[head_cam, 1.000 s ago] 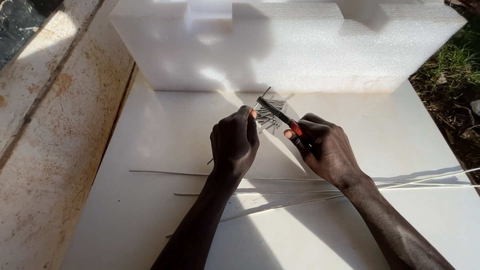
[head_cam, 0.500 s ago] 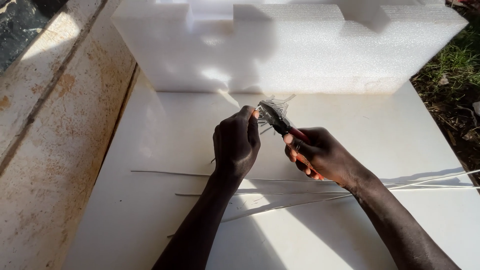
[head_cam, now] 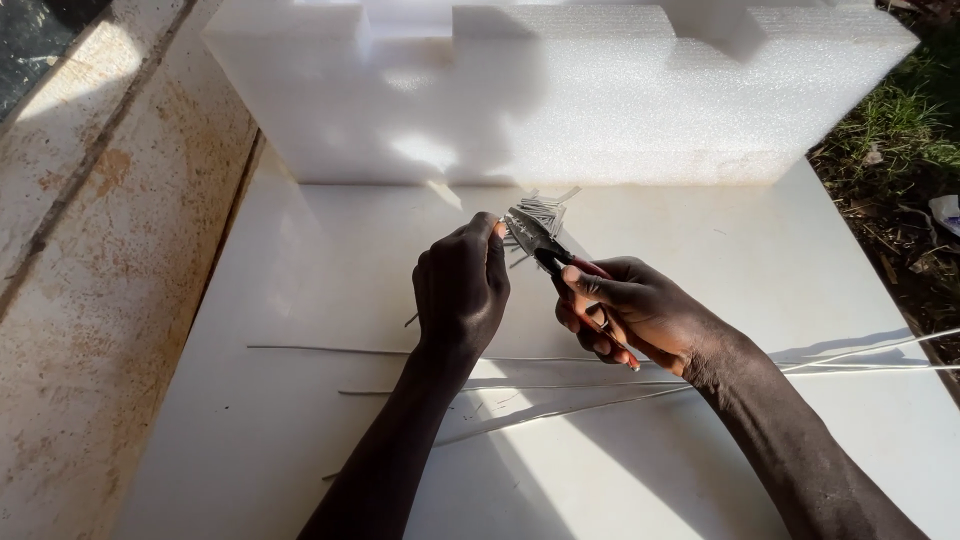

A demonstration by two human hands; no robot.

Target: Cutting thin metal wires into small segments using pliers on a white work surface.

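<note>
My right hand [head_cam: 630, 310] grips red-handled pliers [head_cam: 545, 248], their dark jaws pointing up and left toward my left fingertips. My left hand [head_cam: 462, 285] is closed around a thin wire; its short end [head_cam: 410, 321] sticks out below the hand, and the jaws meet the wire at my fingertips. Just behind the jaws lies a small pile of short cut wire pieces [head_cam: 545, 212] on the white board [head_cam: 300, 300]. Several long thin wires [head_cam: 330, 349] lie across the board under my forearms.
A large white foam block [head_cam: 560, 90] stands across the back of the board. To the left is a rusty, pale concrete ledge [head_cam: 90, 250]. Grass and dirt [head_cam: 910, 160] lie at the right, beyond the board's edge.
The right hand has shifted down and right, swinging the pliers so the jaws meet my left fingertips. The left hand has stayed nearly still.
</note>
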